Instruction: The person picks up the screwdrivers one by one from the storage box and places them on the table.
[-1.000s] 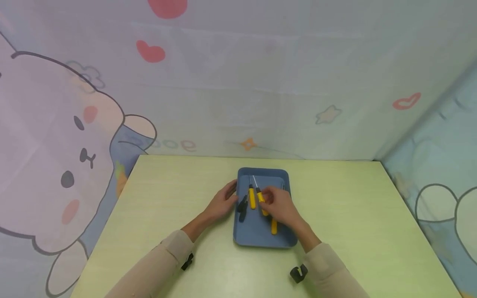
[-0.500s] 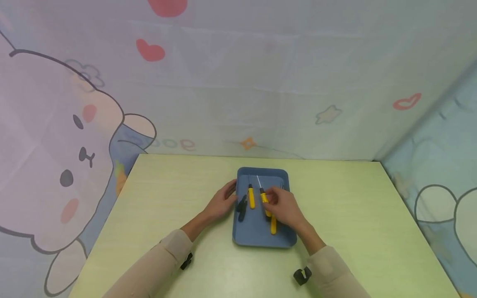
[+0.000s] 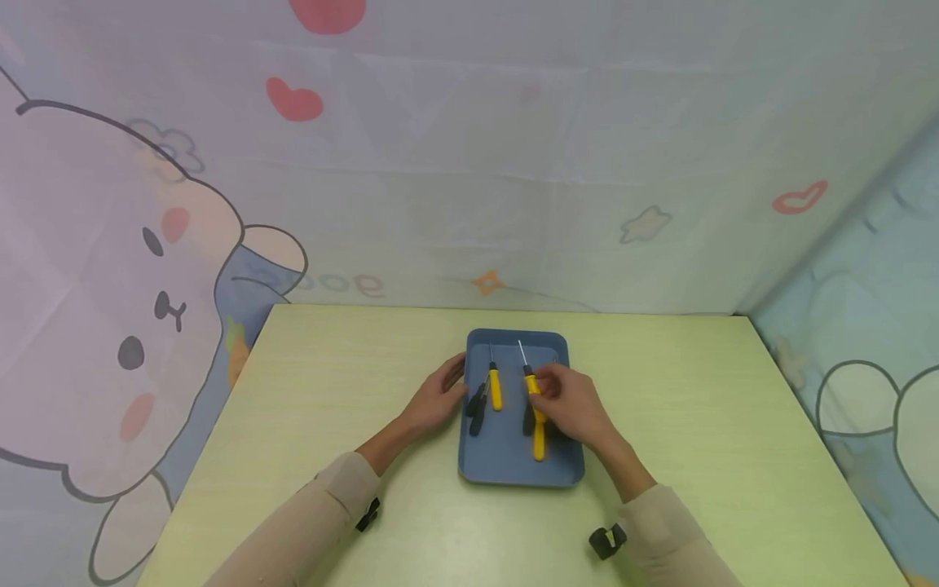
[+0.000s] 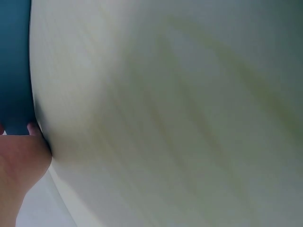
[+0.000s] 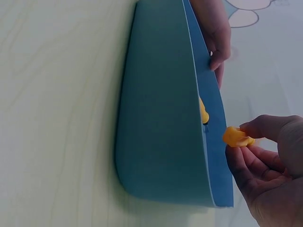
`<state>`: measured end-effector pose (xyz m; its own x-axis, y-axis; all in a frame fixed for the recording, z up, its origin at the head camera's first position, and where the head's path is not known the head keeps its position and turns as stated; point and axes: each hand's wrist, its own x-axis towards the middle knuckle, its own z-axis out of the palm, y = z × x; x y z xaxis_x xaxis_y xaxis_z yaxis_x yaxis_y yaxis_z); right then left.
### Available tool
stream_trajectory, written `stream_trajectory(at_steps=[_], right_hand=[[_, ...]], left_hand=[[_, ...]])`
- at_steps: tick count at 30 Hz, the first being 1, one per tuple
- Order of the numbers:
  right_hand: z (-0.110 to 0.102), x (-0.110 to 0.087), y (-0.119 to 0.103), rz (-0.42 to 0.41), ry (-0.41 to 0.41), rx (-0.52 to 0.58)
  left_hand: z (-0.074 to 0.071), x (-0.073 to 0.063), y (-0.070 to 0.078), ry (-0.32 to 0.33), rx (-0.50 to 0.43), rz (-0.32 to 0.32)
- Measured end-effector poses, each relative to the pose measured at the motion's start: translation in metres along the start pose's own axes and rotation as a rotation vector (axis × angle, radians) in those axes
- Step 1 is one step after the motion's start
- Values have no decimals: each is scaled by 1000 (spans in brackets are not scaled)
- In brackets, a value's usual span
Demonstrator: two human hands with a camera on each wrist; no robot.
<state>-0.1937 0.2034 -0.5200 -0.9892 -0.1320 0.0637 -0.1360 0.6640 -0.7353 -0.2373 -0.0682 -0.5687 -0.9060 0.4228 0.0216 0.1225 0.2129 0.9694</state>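
My right hand (image 3: 575, 403) pinches a screwdriver (image 3: 532, 384) by its yellow handle, with the thin shaft pointing away over the tray (image 3: 502, 465). The right wrist view shows the yellow handle end (image 5: 235, 137) between thumb and fingers, above the blue rim. At the tray's left side my left hand (image 3: 434, 401) grips the wall, thumb over the rim and fingers outside. Inside the tray lie another yellow-handled screwdriver (image 3: 495, 390), black-handled tools (image 3: 478, 416) at the left, and a yellow handle (image 3: 539, 447) below my right hand, which partly covers the tools there.
The tray stands on a pale green-yellow table (image 3: 345, 350). A printed cloth (image 3: 469, 163) hangs behind the table's back edge. Black wrist devices (image 3: 607, 540) sit at both cuffs.
My right hand has moved rightward across the tray with the screwdriver, whose shaft now stands farther right and over the yellow handle below. My left hand and the tray have stayed in place.
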Motion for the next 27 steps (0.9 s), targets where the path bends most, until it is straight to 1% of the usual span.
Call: stream_trajectory(at_steps=[6,7,13,19,23,27], right_hand=[[-4,-6,2,15,-1,22],[-5,-7,2,17,1,24],[-13,-9,2,17,20,37],[-18,-10,11,11,25,48],[-21,-9,18,28,29,46],[-23,-9,23,41,22,49]], left_hand=[[0,-2,2,1,-3,-9],[0,-1,-2,6,6,-7],[0,0,-1,10,15,-7],[0,1,-2,14,3,-5],[1,2,-4,17,-22,4],[1,2,-4,20,-25,4]])
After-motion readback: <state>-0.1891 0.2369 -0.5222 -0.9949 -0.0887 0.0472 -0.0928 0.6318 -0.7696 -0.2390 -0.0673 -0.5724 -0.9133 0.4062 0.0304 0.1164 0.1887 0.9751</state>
